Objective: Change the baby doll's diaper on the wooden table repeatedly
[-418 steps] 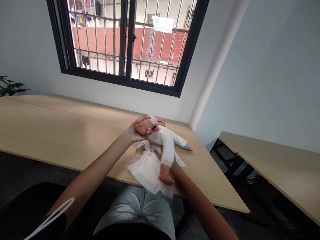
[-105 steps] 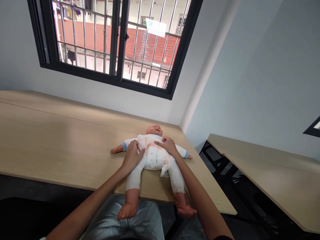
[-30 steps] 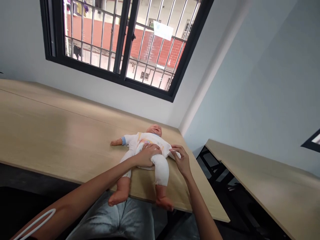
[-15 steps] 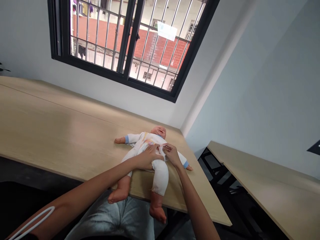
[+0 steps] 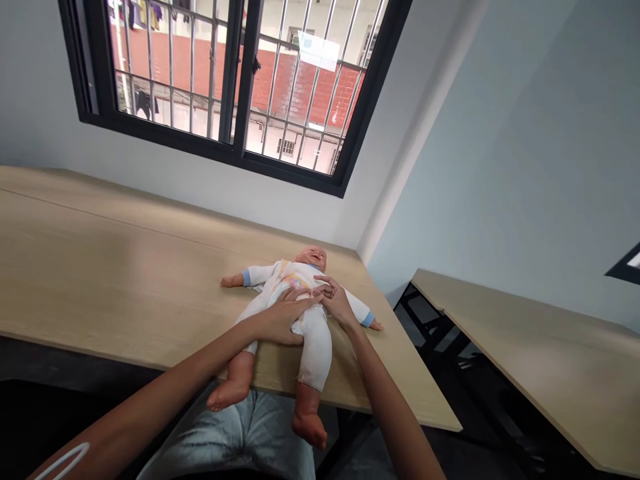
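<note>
A baby doll (image 5: 315,347) lies on its back on the wooden table (image 5: 150,280), head away from me, feet over the front edge. It wears a white long-sleeved top (image 5: 273,275) with blue cuffs and a coloured print, and white trousers. My left hand (image 5: 283,319) rests across its waist and hip, fingers stretched and thumb apart. At the waist's right side, my right hand (image 5: 337,303) has bent fingers closed at the doll's clothes, close to my left fingertips. The cloth between the hands is partly hidden.
A second table (image 5: 525,340) stands to the right, past a gap with dark metal legs. Behind the doll are a wall and a barred window (image 5: 235,87). My legs in jeans (image 5: 250,433) are under the front edge.
My left hand has slid slightly down and left over the doll's waist. My right fingers have curled differently, and the white fold that stood up between the hands no longer shows. The view has shifted slightly.
</note>
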Available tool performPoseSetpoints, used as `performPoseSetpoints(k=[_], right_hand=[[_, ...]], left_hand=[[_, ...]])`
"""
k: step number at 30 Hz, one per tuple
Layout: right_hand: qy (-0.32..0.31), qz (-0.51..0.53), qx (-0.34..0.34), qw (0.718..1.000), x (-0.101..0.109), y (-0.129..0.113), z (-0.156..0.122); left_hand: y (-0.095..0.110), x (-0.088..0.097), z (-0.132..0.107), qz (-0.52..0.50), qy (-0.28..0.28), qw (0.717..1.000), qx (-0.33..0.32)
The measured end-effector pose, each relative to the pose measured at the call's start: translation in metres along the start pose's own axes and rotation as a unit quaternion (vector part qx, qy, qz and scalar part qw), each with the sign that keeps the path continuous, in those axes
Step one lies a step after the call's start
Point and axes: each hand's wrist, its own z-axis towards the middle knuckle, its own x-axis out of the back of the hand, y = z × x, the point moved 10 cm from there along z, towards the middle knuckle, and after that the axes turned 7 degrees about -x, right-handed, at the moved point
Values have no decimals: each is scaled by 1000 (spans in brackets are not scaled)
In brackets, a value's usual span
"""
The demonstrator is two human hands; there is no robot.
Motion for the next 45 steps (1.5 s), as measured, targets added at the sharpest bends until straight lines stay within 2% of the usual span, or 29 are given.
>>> performPoseSetpoints(k=[5, 12, 17, 19, 21, 23, 26, 29, 31, 33, 36, 38, 41, 43, 45], right_hand=[[27, -47, -3, 999, -1, -1, -2], [151, -118, 40, 981, 15, 0, 0], [198, -158, 99, 962, 24, -22, -9], [173, -129, 111, 970, 19, -29, -13], [120, -91, 104, 983, 9, -29, -13], [73, -87, 98, 989, -3, -25, -12], [59, -134, 116, 982, -9, -21, -12], [60, -161, 127, 977, -9, -19, -12], [60, -163, 119, 978, -7, -19, -10], [60, -156, 104, 980, -6, -18, -9], [61, -135, 69, 987, -2, -13, -7], [53, -124, 47, 990, 0, -8, -6], [36, -133, 43, 989, 1, -12, -4], [27, -175, 76, 981, -3, -28, -1], [-6, -233, 130, 964, -18, -49, 4]], left_hand=[[3, 4, 1, 18, -17, 999, 22], [9, 9, 4, -1, 17, 1000, 6], [6, 14, 2, 24, 49, 998, 16], [5, 14, 2, 33, 55, 998, 22], [3, 15, 5, 36, 71, 996, 30], [-2, 20, 8, 34, 109, 992, 46], [-26, 39, 3, -19, 218, 971, 93], [-76, 55, -21, -145, 326, 916, 182], [-111, 58, -42, -192, 351, 884, 242], [-139, 54, -59, -204, 325, 882, 272], [-161, 34, -71, -239, 223, 904, 276], [-161, 20, -70, -263, 156, 918, 252], [-156, 9, -62, -276, 106, 931, 215], [-155, 5, -53, -272, 96, 935, 206], [-156, 2, -46, -263, 93, 938, 204]])
